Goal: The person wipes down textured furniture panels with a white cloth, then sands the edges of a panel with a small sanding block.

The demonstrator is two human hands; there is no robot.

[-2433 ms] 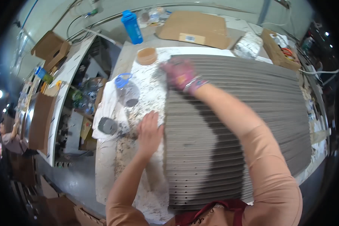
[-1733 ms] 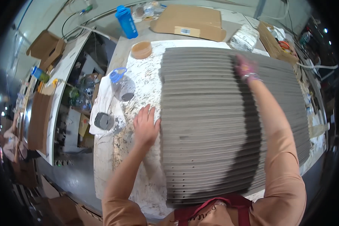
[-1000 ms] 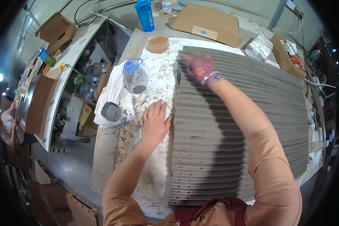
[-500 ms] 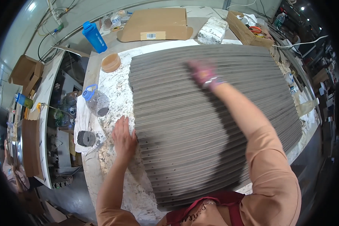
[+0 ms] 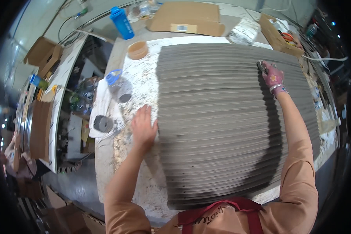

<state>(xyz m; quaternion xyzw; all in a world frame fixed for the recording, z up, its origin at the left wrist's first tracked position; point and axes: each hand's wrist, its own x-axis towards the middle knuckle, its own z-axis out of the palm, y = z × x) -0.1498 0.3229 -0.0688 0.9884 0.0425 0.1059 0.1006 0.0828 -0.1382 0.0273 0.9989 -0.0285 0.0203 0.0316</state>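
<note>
A large grey panel (image 5: 218, 117) with parallel ridges running from left to right lies across the table. Over its far right part, my right hand (image 5: 273, 76), in a pink glove with a flower on it, is closed with the fingers curled downward. Grey smears cover the fingertips, and whatever they may hold is too small to make out. My bare left hand (image 5: 144, 130) rests flat on the stained table covering just beside the panel's left edge, fingers stretched out and nothing in them.
Left of the panel are a tub of tan material (image 5: 138, 50), a clear jug with a blue handle (image 5: 123, 89) and a dark-grey dish (image 5: 103, 123) on a white cloth. Behind stand a blue bottle (image 5: 121, 23), a flat cardboard box (image 5: 185, 15), a white wrapped bundle (image 5: 244, 31) and a tool box (image 5: 279, 37).
My right hand has swept rightward across the ridges, from the panel's far middle to its far right. My left hand stays beside the left edge. The whole view has shifted.
</note>
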